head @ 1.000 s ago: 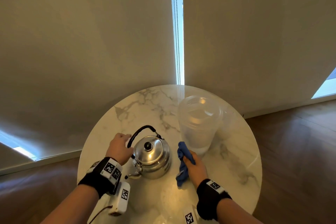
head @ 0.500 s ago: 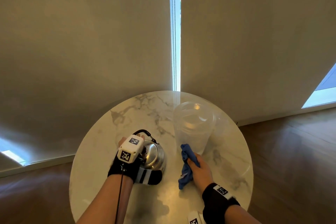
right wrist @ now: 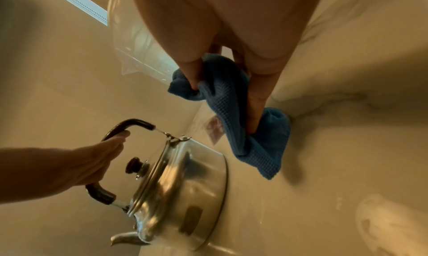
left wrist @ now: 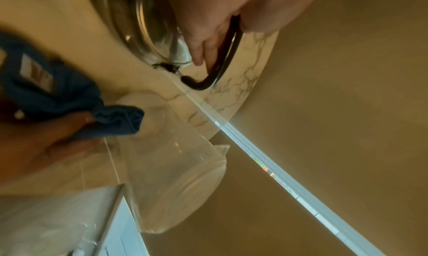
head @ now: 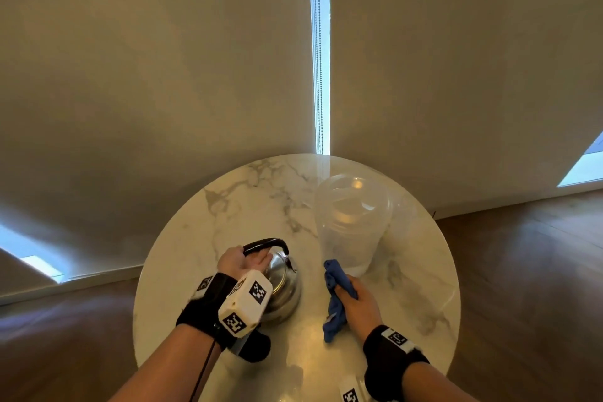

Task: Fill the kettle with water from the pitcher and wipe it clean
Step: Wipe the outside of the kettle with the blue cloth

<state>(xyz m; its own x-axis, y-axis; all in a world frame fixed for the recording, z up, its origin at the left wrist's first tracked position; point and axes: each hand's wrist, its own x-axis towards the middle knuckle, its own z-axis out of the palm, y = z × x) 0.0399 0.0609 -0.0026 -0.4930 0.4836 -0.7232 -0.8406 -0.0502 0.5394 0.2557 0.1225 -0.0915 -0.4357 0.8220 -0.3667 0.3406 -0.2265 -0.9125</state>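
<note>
Gripping the curved black handle [right wrist: 120,130] of a polished steel kettle [head: 283,290], the person's left hand [head: 243,264] had its fingers [left wrist: 199,53] slid under the arched bar and its thumb over the top, closed around it; the round, low-bodied kettle stood on the near left part of a round marble table [head: 248,202], white with grey veins and a glossy finish. Its domed lid [right wrist: 150,170] was on, topped with a small dark knob [right wrist: 133,165], and its short curved spout [right wrist: 126,239] pointed toward the person. A black band with a white, boxy marker block [head: 246,305] wrapped the left wrist. Just right of the kettle, and apart from it, a blue cloth [head: 336,297] with a waffle weave lay bunched on the marble, a small sewn label [left wrist: 34,71] showing on one fold. The right hand [head: 359,303] pressed down on the cloth with curled fingers [right wrist: 254,102] dug into its folds, bunching and clutching the fabric against the tabletop. Beyond the cloth, toward the far right of the table, stood the pitcher [head: 352,222], a tall, tapering vessel of clear frosted plastic with a pointed pouring lip [left wrist: 222,148] and a round lid [head: 354,196]; whether it held water could not be told. Behind the table hung two plain beige roller blinds [head: 163,59], a bright slit of daylight and a beaded chain [head: 318,52] between them, over a dark wooden floor [head: 528,264].
</note>
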